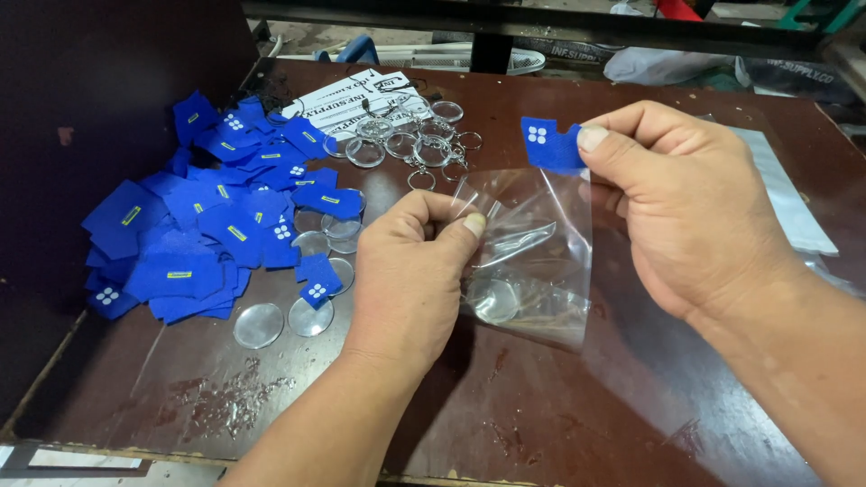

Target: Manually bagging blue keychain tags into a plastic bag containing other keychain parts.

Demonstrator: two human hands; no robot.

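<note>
A small clear plastic bag [532, 261] is held above the dark brown worktop [631, 397], between the two hands. It is thin, glossy and creased, and a round transparent disc [494, 300] is seen through its lower part. The bag's top edge is pinched by the left hand [410, 275], whose fingers [469, 224] are closed on the film. A blue felt piece [550, 144] with a white four-dot mark is clamped between thumb and fingers of the right hand [686, 212], just above the bag's mouth. To the left, a heap of similar blue pieces [207, 225] is spread out, with loose clear discs [284, 320] beside it and metal key rings [424, 144] behind.
</note>
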